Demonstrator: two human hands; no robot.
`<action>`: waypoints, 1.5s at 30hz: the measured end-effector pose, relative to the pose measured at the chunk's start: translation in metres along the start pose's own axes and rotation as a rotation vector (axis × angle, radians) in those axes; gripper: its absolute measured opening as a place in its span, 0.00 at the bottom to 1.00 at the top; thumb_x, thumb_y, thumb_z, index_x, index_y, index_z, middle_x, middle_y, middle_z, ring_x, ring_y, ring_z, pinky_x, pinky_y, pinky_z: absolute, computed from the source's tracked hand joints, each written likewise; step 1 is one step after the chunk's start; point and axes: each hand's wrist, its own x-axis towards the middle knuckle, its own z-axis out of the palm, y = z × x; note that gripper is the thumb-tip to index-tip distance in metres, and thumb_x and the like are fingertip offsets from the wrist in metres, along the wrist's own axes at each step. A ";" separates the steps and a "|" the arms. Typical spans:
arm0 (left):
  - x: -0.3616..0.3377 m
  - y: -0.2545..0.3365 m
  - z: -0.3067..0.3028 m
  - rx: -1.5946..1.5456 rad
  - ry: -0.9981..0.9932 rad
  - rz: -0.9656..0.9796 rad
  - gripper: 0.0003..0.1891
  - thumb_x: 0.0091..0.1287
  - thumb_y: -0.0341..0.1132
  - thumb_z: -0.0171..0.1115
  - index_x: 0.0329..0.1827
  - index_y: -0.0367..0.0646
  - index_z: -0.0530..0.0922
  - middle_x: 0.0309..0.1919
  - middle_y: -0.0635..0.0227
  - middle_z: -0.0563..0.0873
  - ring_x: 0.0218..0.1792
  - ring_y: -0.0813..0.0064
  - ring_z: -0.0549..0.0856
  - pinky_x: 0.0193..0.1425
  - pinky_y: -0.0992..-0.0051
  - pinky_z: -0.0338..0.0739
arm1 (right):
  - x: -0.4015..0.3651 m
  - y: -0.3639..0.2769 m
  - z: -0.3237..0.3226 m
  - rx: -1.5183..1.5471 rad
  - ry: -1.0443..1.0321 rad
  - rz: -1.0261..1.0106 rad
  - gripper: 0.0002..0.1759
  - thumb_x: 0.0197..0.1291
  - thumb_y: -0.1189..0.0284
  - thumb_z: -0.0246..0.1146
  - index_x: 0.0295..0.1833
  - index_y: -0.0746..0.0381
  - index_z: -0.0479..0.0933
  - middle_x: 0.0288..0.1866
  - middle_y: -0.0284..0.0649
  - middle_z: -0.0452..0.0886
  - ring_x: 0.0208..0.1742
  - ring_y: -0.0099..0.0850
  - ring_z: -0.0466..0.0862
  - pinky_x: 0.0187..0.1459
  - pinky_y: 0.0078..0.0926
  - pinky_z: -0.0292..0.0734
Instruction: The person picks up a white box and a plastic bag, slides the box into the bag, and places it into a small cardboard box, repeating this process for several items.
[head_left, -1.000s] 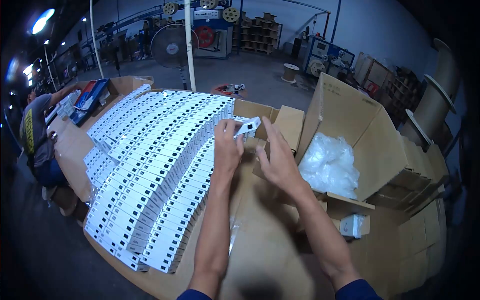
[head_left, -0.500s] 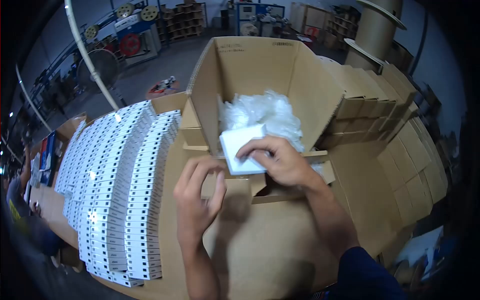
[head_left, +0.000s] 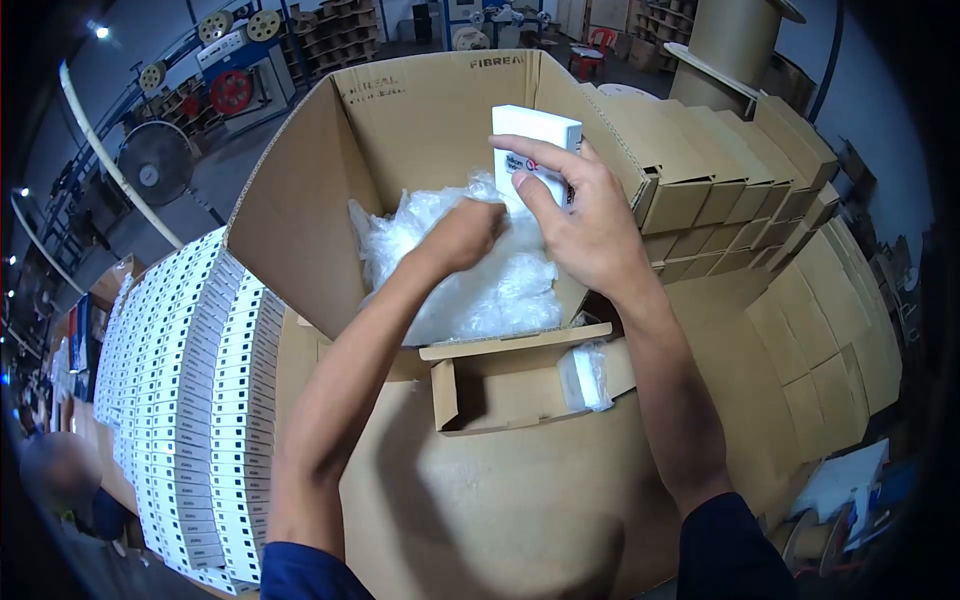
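My right hand (head_left: 590, 215) grips a white flat box (head_left: 545, 125), held upright above the right side of a large open carton (head_left: 290, 215). Small print and a red mark show on the box between my thumb and fingers. Inside the carton lies a loose heap of clear plastic bags (head_left: 480, 300). My left hand (head_left: 468, 235) is closed in this heap, with its fingers curled against a clear bag; the fingertips are hidden. Below stands a narrow open cardboard box (head_left: 447, 395), with a plastic-wrapped white item (head_left: 590, 378) at its right end.
Long rows of stacked white boxes (head_left: 180, 400) fill the left of the table. On the right are folded cardboard boxes (head_left: 740, 185) and flat cardboard pieces (head_left: 830, 320). Another person (head_left: 75, 480) is at the far left. Machines (head_left: 240, 75) and a large spool (head_left: 735, 45) stand behind.
My left hand has moved forward into the carton and closed among the plastic bags. My right hand has raised the white box and turned it upright. The view has shifted, showing more of the narrow box.
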 end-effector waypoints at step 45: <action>-0.304 0.171 -0.061 -0.806 0.806 -0.215 0.11 0.75 0.35 0.67 0.35 0.37 0.81 0.34 0.70 0.81 0.37 0.80 0.76 0.41 0.79 0.71 | -0.151 -0.066 -0.003 1.043 -0.202 0.565 0.16 0.77 0.66 0.63 0.41 0.69 0.83 0.41 0.36 0.86 0.40 0.24 0.84 0.45 0.27 0.82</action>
